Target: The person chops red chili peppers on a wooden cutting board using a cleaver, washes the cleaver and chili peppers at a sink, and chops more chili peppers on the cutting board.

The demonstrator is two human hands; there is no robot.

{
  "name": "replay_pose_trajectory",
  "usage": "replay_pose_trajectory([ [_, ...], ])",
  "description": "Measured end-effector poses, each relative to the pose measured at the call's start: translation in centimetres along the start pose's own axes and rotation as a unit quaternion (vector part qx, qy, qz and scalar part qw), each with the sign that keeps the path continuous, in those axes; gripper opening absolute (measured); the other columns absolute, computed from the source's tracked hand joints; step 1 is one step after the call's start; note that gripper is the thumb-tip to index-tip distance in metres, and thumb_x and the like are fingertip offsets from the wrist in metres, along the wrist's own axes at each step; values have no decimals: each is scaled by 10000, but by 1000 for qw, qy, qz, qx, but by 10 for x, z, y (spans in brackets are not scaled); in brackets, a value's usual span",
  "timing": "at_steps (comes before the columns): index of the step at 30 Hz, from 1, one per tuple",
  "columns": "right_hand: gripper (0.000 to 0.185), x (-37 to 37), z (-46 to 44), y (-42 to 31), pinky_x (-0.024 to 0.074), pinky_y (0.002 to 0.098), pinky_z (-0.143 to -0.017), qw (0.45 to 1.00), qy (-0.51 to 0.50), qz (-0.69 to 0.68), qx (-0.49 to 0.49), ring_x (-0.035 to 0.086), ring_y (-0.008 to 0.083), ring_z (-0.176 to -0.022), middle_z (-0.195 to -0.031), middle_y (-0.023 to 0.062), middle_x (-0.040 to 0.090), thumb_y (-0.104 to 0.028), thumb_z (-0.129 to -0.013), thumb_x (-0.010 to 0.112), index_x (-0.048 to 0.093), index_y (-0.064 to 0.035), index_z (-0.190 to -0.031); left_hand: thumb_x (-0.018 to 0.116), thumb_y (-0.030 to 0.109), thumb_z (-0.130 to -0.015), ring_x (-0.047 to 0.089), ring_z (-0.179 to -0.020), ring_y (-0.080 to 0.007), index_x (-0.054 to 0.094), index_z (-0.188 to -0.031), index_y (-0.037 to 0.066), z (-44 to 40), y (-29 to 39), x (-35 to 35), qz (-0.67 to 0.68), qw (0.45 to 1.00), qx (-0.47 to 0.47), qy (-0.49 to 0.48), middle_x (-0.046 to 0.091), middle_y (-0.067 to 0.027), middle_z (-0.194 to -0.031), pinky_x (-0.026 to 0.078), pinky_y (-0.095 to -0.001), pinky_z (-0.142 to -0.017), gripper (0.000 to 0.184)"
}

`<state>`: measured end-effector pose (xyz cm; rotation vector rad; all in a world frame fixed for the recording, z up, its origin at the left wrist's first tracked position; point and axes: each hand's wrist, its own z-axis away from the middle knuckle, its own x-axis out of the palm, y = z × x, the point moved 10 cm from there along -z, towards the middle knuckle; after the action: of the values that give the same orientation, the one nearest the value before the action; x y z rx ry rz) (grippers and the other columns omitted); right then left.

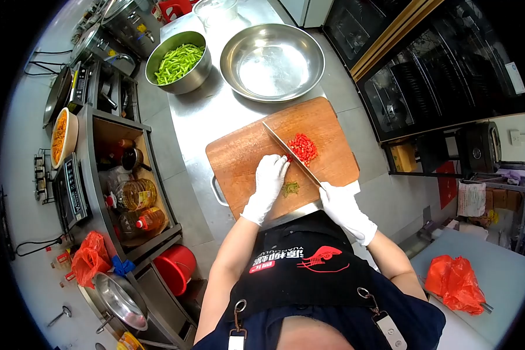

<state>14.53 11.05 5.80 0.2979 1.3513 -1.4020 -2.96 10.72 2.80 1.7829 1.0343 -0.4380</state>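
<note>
Gripping the near end of a long knife (293, 156), the gloved right hand (344, 209) is at the near right edge of the wooden cutting board (233, 153), its fingers closed around the handle, which they hide. The blade slants across the middle of the board. On the board's left half rests the gloved left hand (270, 179), fingers bent and close together beside the blade, red bits at their tips; whether they pinch these, I cannot tell. The chopped red pepper (303, 148) is heaped on the board, right of the blade. Green scraps (290, 188) lie near the board's near edge. Beyond the board stands a wide steel basin (265, 67).
</note>
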Motion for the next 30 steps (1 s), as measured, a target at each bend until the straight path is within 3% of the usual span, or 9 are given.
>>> replay_pose_trajectory([
  [4, 228, 18, -6, -1, 485, 511, -653, 1000, 5, 11, -3, 632, 419, -694, -710, 234, 623, -189, -975, 445, 519, -21, -841, 726, 114, -797, 586, -805, -274, 679, -923, 57, 0, -1, 2, -1, 1000, -2, -10, 611, -92, -861, 500, -378, -703, 146],
  [9, 229, -4, -5, 12, 483, 491, -686, 995, 28, -98, -8, 619, 441, -766, -808, 243, 644, -198, -964, 478, 596, -2, -957, 724, 107, -801, 594, -811, -275, 683, -914, 53, 0, 0, -2, 24, 999, -28, -1, 617, -94, -862, 506, -376, -702, 131],
  [21, 249, -6, 6, 1, 493, 486, -704, 998, 29, -59, -25, 625, 433, -763, -783, 231, 643, -198, -971, 461, 611, 1, -968, 731, 94, -791, 591, -802, -275, 681, -897, 54, -2, 0, -4, 32, 999, -25, 5, 618, -94, -844, 504, -372, -697, 124],
  [24, 260, 9, -4, 2, 491, 491, -703, 999, -30, -17, 7, 619, 443, -759, -776, 229, 638, -206, -977, 448, 610, -3, -972, 730, 102, -795, 590, -799, -277, 681, -899, 54, -1, -4, -2, 26, 999, -23, -6, 618, -95, -848, 503, -374, -701, 125],
  [30, 287, 3, -11, 9, 491, 502, -718, 996, 9, -86, -1, 629, 442, -796, -833, 253, 652, -228, -974, 463, 616, 14, -994, 733, 98, -792, 597, -818, -281, 681, -904, 56, 1, -2, -4, 41, 999, -33, 11, 623, -97, -856, 507, -378, -713, 130],
])
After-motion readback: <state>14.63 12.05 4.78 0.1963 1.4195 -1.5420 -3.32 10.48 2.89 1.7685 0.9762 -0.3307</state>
